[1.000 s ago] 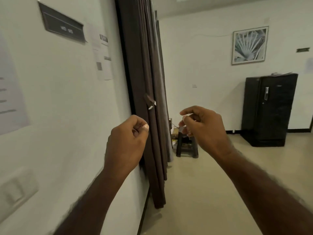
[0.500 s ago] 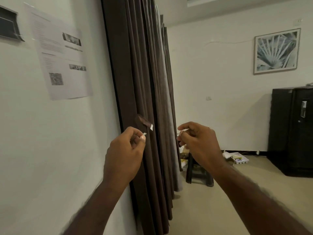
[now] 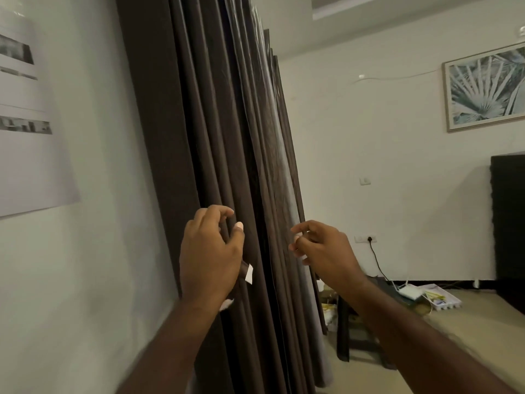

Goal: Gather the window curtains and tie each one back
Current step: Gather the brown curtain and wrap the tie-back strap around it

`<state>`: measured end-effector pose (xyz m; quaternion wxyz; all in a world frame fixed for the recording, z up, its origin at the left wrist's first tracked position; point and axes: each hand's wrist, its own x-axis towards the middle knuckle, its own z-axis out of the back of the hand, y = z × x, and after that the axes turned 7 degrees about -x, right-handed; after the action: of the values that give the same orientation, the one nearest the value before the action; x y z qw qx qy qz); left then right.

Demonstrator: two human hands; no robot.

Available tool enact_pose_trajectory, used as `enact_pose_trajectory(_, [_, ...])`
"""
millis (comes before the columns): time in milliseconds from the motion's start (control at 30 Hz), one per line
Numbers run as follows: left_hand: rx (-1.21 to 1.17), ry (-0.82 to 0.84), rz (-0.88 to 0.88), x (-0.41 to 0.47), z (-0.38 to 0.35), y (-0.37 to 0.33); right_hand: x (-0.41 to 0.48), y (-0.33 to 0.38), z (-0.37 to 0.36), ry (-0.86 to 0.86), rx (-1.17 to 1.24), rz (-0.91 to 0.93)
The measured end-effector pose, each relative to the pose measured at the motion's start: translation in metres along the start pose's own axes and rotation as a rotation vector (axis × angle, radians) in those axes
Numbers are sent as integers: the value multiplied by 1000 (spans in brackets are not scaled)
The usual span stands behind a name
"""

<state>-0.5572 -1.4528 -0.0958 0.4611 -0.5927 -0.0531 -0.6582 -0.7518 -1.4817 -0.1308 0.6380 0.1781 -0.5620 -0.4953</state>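
Note:
A dark brown pleated curtain (image 3: 216, 123) hangs full length against the left wall. My left hand (image 3: 210, 251) is on its front folds, and one pleat runs between the curled fingers and the thumb. A brown tie-back strap with a white tag (image 3: 247, 273) sticks out from behind that hand. My right hand (image 3: 324, 248) hovers at the curtain's right edge with its fingers loosely curled and nothing in them.
A printed sheet (image 3: 31, 132) is stuck to the white wall on the left. A dark stool (image 3: 358, 334) stands on the floor behind the curtain's foot, with a white tray (image 3: 437, 298) and a router nearby. At the right edge stands a black cabinet (image 3: 508, 223).
I have come closer to the curtain. My left hand rose from below the strap onto the folds above it, and my right hand came up to the curtain's right edge.

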Motion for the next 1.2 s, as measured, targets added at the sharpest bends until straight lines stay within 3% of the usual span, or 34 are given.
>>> enact_pose_trajectory(167, [241,-71,-167,66,-48,42,99,-32,-29,-25,30,15])
enact_pose_trajectory(367, [570,26,-335,118,-113,92,220,-67,-90,17,83,85])
enact_pose_trajectory(734, [646,-119,159,244,-200,145,390,-92,-171,104,193,244])
enact_pose_trajectory(900, [652,-189,118,261,-194,150,419,-83,-178,157,330,289])
enact_pose_trajectory(1200, [581,-249,58,245,-133,130,430,-23,-181,161,359,445])
